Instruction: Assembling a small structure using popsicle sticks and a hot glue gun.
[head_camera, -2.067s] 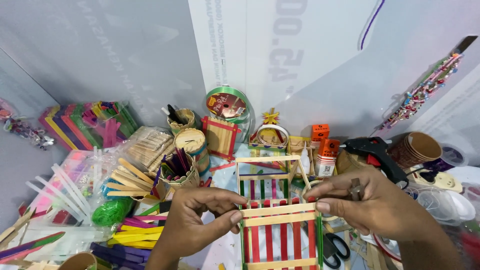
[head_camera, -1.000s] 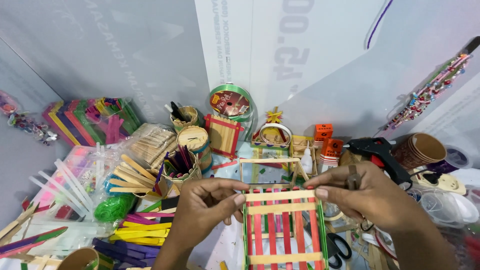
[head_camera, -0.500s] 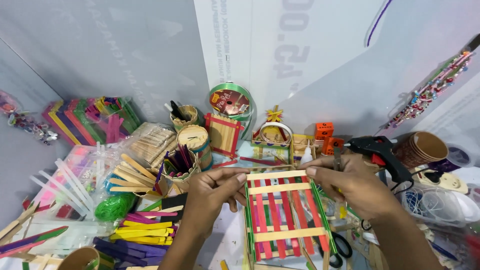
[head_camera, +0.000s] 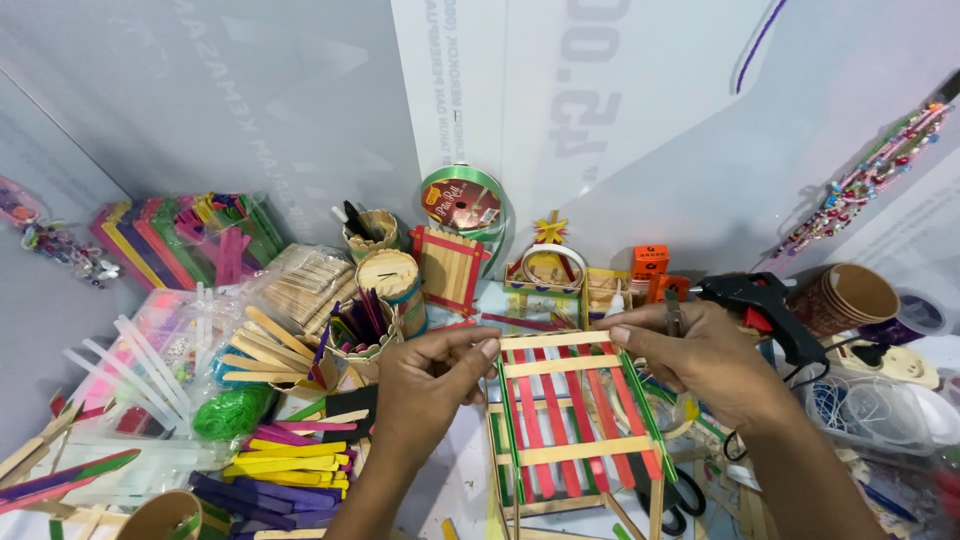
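Observation:
Between my hands is a panel of craft sticks (head_camera: 575, 420), with red and green slats crossed by plain wooden bars. My left hand (head_camera: 430, 385) pinches its upper left corner with thumb and fingers. My right hand (head_camera: 705, 365) grips the upper right corner and wears a ring. The panel tilts toward me, its lower end over a wooden stick frame (head_camera: 560, 505) near the bottom edge.
A black glue gun (head_camera: 755, 300) lies right of my right hand, beside stacked paper cups (head_camera: 850, 295). Loose coloured sticks (head_camera: 265, 465), a cup of sticks (head_camera: 360, 325), a green ribbon spool (head_camera: 462, 205) and clear glue rods (head_camera: 140, 375) crowd the left. Scissors (head_camera: 675, 500) lie under the panel.
The panel has risen and tilted up, and both hands moved up with it, still holding its top corners. The view shifted slightly.

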